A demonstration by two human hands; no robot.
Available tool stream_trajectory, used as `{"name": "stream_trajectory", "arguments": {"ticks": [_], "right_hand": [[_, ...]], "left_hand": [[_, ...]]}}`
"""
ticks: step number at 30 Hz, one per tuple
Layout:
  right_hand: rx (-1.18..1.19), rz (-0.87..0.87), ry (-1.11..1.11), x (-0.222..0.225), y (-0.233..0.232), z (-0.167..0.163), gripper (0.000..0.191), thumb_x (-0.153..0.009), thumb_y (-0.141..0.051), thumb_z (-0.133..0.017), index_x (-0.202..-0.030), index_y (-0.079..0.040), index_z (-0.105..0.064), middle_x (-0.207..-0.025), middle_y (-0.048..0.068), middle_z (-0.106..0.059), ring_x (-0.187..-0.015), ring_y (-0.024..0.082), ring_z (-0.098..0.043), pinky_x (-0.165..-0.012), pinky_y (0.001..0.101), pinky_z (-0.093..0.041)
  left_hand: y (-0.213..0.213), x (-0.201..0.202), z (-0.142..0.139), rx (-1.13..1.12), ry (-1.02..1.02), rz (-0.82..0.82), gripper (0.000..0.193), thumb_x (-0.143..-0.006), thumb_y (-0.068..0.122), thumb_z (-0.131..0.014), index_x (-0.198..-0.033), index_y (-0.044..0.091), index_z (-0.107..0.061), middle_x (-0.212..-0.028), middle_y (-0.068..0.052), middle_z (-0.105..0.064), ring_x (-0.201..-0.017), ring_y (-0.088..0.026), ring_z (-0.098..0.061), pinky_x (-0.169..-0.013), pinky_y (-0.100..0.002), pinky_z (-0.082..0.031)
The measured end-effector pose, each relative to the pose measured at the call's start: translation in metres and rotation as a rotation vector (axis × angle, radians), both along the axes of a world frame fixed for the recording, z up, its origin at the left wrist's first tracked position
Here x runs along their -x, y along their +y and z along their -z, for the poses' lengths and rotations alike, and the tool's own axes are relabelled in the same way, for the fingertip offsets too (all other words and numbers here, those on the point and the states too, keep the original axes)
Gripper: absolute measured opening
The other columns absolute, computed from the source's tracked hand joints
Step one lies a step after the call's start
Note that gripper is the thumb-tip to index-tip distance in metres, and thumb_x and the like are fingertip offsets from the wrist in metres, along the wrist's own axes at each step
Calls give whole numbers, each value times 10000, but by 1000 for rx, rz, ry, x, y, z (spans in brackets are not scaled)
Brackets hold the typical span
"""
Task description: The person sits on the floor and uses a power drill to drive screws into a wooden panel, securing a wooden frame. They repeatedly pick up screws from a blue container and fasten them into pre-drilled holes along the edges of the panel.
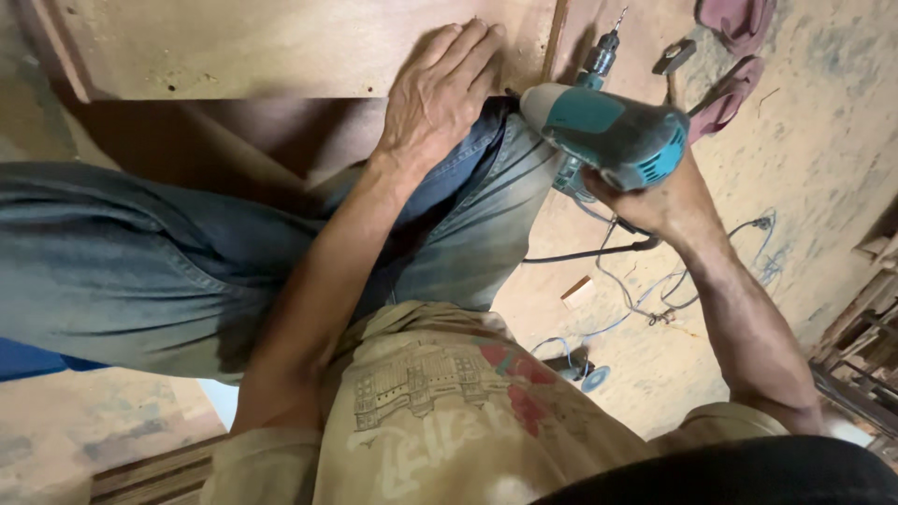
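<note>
My right hand (659, 196) grips a teal and grey electric drill (608, 131) whose bit (618, 17) points away from me toward the far boards. My left hand (440, 93) lies flat, fingers together, on a pale plywood board (281, 47) near its right edge, next to a narrow wooden strip (556, 37). My knee in blue jeans (477, 206) is raised just below that hand. The drill's black cord (580, 254) trails over the floor beneath the tool.
A pair of pink sandals (734, 56) lies at the top right beside a small dark block (673, 58). Thin blue wire (655, 290) loops over the dusty floor. A small wood offcut (578, 292) and stacked timber (861, 346) sit at the right.
</note>
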State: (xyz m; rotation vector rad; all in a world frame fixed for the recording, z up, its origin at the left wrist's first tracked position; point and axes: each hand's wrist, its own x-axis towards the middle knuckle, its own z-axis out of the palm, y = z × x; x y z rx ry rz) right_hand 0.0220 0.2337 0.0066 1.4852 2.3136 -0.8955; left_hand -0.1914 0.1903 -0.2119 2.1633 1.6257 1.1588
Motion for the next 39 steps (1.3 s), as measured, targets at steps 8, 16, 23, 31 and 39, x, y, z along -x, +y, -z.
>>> {"name": "stream_trajectory", "arguments": {"ticks": [8,16,23,31,39], "right_hand": [[25,-58,28,3,7,5,550,-787,-107,-804,-1300,12,-646,-1118,180,-737,-996,271,-727,-906,392,-590],[-50,-36,156,-12,-1,13,608,-770,-94,-825,-1327,27,-612,-1178,161,-710,-1078,257,-684,-942,373,-558],[9,174,178,-8,-28,3,562,-775,-85,-814,-1296,-11,-619,-1022,106,-717,-904,245,-691,-797,374,-572],[-1,112,102,-20,-16,15,578,-754,-124,-784,-1313,-45,-658,-966,122,-750,-832,236,-729,-779,371,-605],[15,158,65,-16,-15,-4,386,-769,-101,-861,-1101,11,-697,-875,128,-739,-693,203,-704,-659,345,-584]], "left_hand": [[-1,-1,5,33,-24,24,253,-988,109,-644,-1199,10,-742,-1457,-86,-621,-1412,-230,-513,-1247,-367,-335],[-3,9,-25,22,17,20,384,-937,143,-694,-1299,14,-688,-1473,-100,-595,-1415,-260,-506,-1240,-403,-326],[-163,123,-63,-61,-482,-464,432,-1058,282,-784,-1338,44,-557,-1374,-99,-546,-1320,-260,-463,-1179,-462,-326],[-410,269,35,269,-201,-1117,144,-1057,54,-617,-979,-65,-641,-839,-115,-635,-805,-237,-570,-744,-399,-518],[-424,217,68,347,-741,-1094,214,-1120,135,-550,-964,0,-605,-904,-112,-596,-804,-253,-516,-744,-373,-412]]}}
